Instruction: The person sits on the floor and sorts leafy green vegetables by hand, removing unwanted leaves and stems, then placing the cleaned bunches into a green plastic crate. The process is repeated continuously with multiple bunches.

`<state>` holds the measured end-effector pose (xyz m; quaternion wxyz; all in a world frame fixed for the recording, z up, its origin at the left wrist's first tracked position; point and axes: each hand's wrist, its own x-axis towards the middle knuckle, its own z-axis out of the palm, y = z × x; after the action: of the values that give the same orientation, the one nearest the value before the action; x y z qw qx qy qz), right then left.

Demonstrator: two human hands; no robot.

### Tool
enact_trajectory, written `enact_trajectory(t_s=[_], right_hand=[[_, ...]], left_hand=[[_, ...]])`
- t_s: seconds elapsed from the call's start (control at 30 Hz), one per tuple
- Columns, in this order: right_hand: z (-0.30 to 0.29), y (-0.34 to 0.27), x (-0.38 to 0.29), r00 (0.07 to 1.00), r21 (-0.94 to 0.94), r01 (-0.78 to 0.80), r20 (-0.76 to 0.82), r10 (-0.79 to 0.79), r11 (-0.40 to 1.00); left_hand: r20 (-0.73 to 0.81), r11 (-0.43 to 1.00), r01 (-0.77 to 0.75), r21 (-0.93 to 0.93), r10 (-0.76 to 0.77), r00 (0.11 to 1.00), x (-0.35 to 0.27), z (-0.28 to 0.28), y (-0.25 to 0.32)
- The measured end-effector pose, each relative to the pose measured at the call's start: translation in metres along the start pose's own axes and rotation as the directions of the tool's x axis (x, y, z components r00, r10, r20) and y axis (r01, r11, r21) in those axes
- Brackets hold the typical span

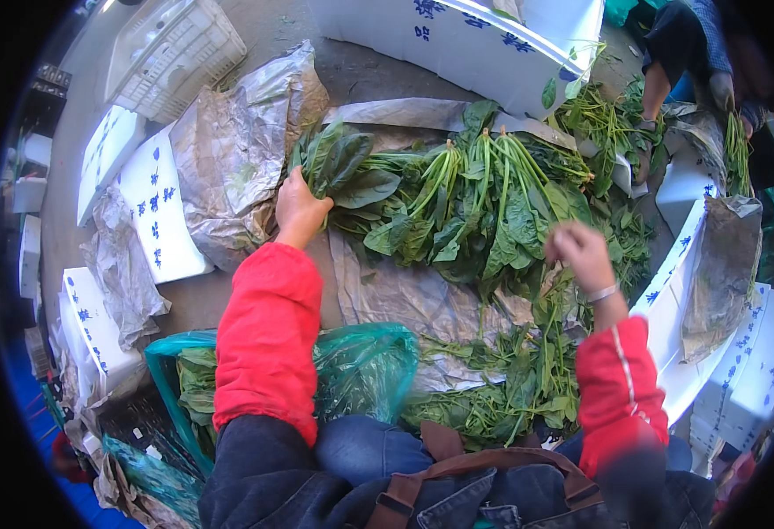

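My left hand (302,206) grips a bunch of leafy greens (341,162) at the left end of a larger heap. Bundles of spinach-like greens (486,198) lie across the middle with their cut stem ends pointing away from me. Over the right edge of that heap is my right hand (579,251), slightly blurred, its fingers curled; whether it holds a leaf or stem cannot be told. Below it, loose leaves and stems (532,377) are strewn on crumpled, dirty sheeting (413,304). A green plastic bag (367,364) with greens inside stands by my left forearm.
White foam boxes stand at the top (427,46) and right (674,264). A foam lid (162,218) and crumpled wrapping (235,145) lie at left, below a white plastic crate (179,59). At upper right, another person's hand (722,89) is at a bunch of greens (736,155).
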<state>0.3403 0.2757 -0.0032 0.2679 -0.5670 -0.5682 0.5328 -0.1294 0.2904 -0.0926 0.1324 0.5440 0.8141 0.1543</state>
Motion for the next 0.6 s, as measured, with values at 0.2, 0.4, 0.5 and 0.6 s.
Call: enact_trajectory(t_s=[0.2,0.4,0.5,0.6], right_hand=[[0.024,-0.006,0.171,0.957,-0.657,0.151,-0.091,-0.277,0.739],[0.109,-0.048,0.182,0.984,-0.868,-0.115,-0.165,-0.062,0.482],[0.101,-0.039,0.178,0.974,-0.832,-0.134,-0.209,-0.081,0.538],[0.085,-0.033,0.143,0.902,-0.681,0.279,-0.056,-0.428,0.677]], left_hand=[[0.567,0.784,0.425,-0.453,-0.114,0.816,-0.015,-0.050,-0.003],[0.568,0.657,0.404,-0.636,0.044,0.822,-0.072,-0.084,-0.002],[0.509,0.862,0.125,-0.492,0.168,0.844,-0.112,-0.092,0.046],[0.540,0.907,-0.237,-0.348,0.400,0.741,-0.153,-0.070,0.075]])
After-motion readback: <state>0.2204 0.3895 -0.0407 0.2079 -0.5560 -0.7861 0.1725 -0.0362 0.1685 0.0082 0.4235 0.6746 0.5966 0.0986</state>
